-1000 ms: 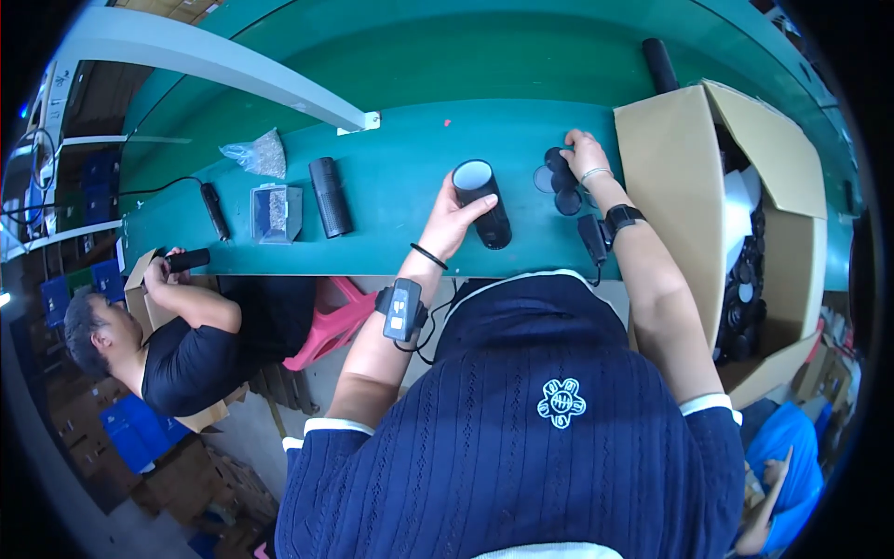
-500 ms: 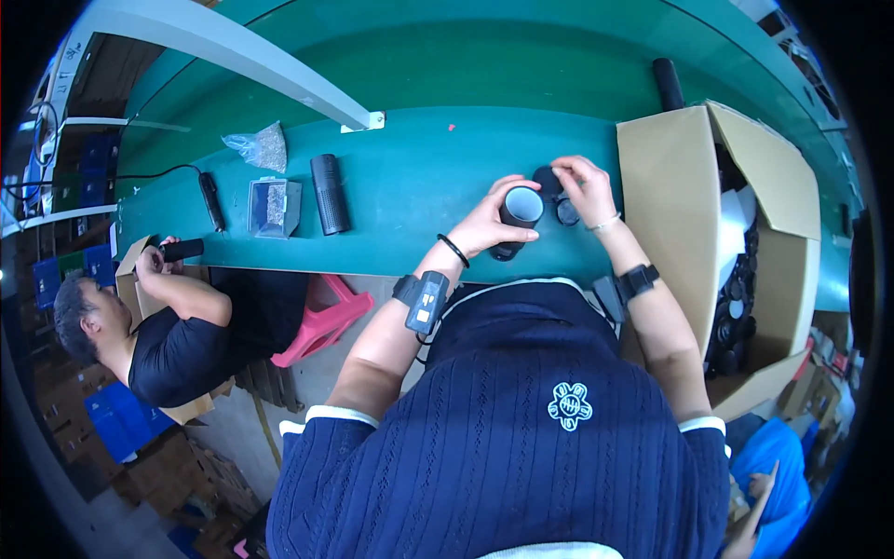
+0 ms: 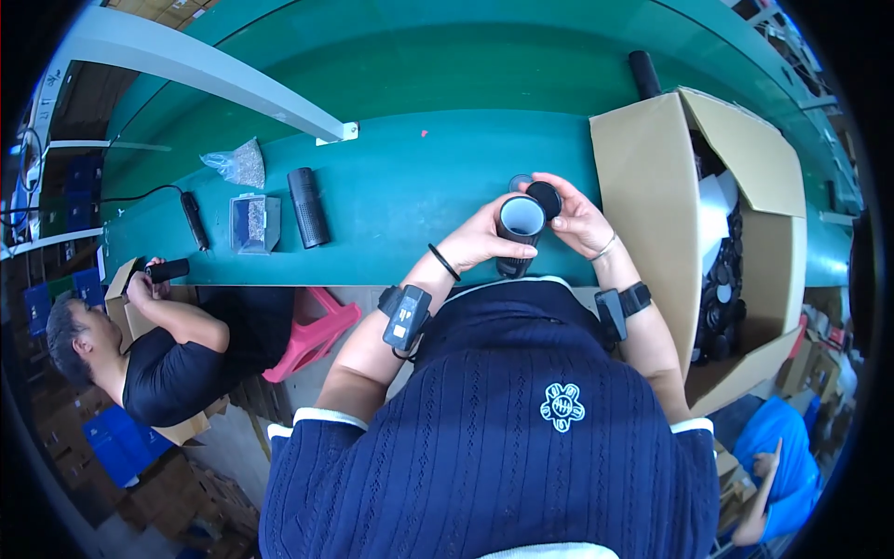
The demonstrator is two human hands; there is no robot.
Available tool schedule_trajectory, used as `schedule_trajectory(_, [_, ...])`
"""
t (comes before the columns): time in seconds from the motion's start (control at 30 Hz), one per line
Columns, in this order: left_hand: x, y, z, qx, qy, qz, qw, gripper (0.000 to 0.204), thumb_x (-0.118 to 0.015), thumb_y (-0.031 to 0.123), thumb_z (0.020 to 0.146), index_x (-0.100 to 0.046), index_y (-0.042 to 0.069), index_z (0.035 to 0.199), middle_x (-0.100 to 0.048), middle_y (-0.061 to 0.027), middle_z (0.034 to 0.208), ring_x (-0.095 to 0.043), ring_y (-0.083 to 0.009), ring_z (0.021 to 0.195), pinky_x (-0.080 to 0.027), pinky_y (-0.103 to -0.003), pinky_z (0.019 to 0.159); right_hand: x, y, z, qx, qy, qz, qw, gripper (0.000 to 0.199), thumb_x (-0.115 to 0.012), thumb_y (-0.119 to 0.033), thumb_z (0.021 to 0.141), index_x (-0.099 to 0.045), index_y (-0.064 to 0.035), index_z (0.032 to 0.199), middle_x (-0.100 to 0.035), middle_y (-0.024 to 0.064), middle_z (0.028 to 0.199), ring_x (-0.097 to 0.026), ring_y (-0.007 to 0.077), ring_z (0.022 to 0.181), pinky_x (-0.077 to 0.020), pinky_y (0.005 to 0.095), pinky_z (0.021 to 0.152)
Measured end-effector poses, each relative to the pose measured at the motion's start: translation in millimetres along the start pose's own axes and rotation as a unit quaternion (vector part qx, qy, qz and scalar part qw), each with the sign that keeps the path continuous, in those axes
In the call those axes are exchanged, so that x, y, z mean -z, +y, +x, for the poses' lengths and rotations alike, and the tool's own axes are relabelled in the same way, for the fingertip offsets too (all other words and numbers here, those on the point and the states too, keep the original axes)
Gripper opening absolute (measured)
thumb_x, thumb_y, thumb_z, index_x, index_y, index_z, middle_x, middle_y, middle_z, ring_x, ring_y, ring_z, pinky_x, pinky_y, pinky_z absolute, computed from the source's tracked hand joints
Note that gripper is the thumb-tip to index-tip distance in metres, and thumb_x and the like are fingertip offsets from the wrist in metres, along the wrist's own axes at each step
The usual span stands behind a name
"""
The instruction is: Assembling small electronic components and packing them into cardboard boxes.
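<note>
My left hand (image 3: pixel 473 238) is wrapped round a black ribbed tube (image 3: pixel 514 268) held above the near edge of the bench, its pale-lined open mouth tilted up. Between the fingers of my right hand (image 3: pixel 585 228) is a black round lid (image 3: pixel 545 198), close beside the tube's rim; whether the two touch I cannot tell. Just beyond my hands a second round disc (image 3: pixel 520 181) lies partly hidden on the green bench (image 3: pixel 391 205). Another black ribbed tube (image 3: pixel 308 207) lies on the bench to the left.
A large open cardboard box (image 3: pixel 644 205) of black round parts stands at the right. Leftward are a clear bin (image 3: pixel 253 224) of small bits, a plastic bag (image 3: pixel 244 166) and a corded black tool (image 3: pixel 194 220). A white post (image 3: pixel 233 76) meets the bench. A co-worker (image 3: pixel 177 359) sits at left.
My right hand has brought the black lid closer to the tube's mouth. My left hand still grips the tube. The whole view has shifted slightly.
</note>
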State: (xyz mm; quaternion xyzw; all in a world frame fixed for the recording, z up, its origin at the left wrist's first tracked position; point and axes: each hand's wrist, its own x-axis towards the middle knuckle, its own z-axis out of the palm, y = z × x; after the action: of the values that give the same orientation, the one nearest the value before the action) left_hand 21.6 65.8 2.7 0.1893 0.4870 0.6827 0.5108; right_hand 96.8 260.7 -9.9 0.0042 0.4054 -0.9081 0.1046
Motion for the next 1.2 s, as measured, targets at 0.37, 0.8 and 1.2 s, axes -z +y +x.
schedule_trajectory(0.37, [18,-34,3,-0.148,0.112,0.354,0.916,0.069,-0.081,0.022,0.067,-0.045,0.004,0.124,-0.052,-0.0156,0.114,-0.050,-0.0293,0.111,-0.041,-0.038,0.095,-34,-36,-5,-0.003,0.041,-0.443,0.896,0.060,-0.072,0.004,0.067,-0.053,-0.0049,0.123,-0.053,0.0097,0.122,-0.052,0.0223,0.113,-0.0439,0.0326,0.095])
schedule_trajectory(0.8, [14,-27,5,-0.104,0.089,0.377,0.916,0.080,-0.074,0.054,0.065,-0.047,0.005,0.122,-0.052,-0.0163,0.118,-0.046,-0.0349,0.114,-0.034,-0.045,0.098,-45,-24,0,0.070,0.021,-0.647,0.759,0.059,-0.071,0.007,0.058,-0.060,-0.0049,0.115,-0.059,0.0133,0.113,-0.055,0.0311,0.107,-0.0465,0.0367,0.092])
schedule_trajectory(1.2, [16,-29,8,-0.104,0.092,0.398,0.907,0.055,-0.066,0.041,0.081,-0.048,0.006,0.119,-0.054,-0.0148,0.114,-0.048,-0.0326,0.108,-0.037,-0.042,0.095,-59,-19,1,0.053,0.063,-0.694,0.715,0.059,-0.076,0.001,0.058,-0.061,-0.0030,0.115,-0.059,0.0125,0.107,-0.059,0.0287,0.099,-0.0494,0.0342,0.085])
